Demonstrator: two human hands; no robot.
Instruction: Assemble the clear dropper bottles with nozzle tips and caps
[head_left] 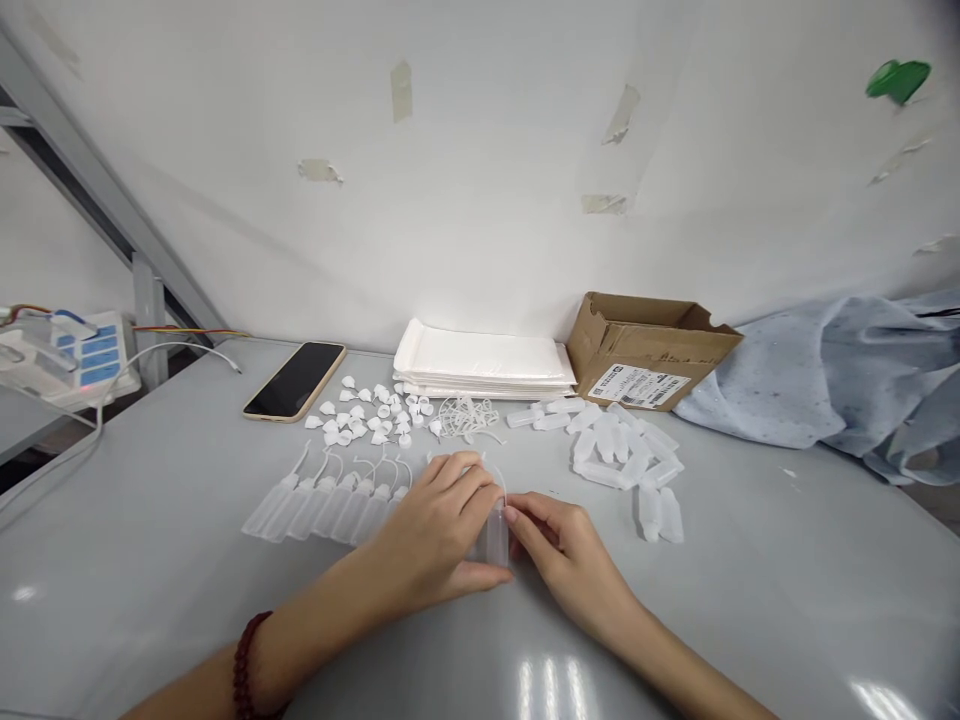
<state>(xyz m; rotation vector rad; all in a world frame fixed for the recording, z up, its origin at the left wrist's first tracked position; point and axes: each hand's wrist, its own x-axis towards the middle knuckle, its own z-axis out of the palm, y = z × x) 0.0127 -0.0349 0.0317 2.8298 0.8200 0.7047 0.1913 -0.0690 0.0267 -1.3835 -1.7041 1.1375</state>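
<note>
Near the middle of the table, a small translucent squeeze bottle (497,537) stands between my hands, with a thin white strap (496,474) curving above its neck. My left hand (442,520) arches over it, thumb at its base and fingers near its top, hiding part of it and neighbouring bottles. From the other side, my right hand (559,540) pinches at the bottle's upper edge, by the strap; the exact contact is partly hidden. Left of my hands lies a row of similar bottles (326,505) with straps on their necks.
Behind my hands are scattered white caps (379,410) and a heap of loose straps (466,418). More bottles (619,440) are piled to the right. Farther back are a phone (295,382), stacked white envelopes (484,360), a cardboard box (645,350) and blue cloth (817,375).
</note>
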